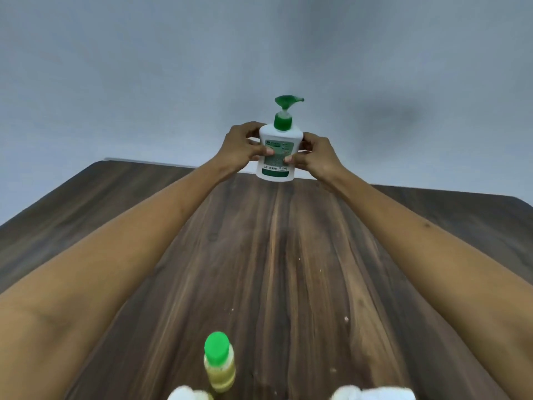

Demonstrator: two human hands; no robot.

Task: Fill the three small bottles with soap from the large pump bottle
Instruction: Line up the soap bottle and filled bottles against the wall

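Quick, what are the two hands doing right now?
Left hand: grips the left side of the large pump bottle.
Right hand: grips the bottle's right side.

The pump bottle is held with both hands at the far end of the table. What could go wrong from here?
1. The pump bottle is near the table's far edge; set down carelessly, it may fall off.
2. Bringing it back, an arm may knock over the small green-capped bottle near the person.
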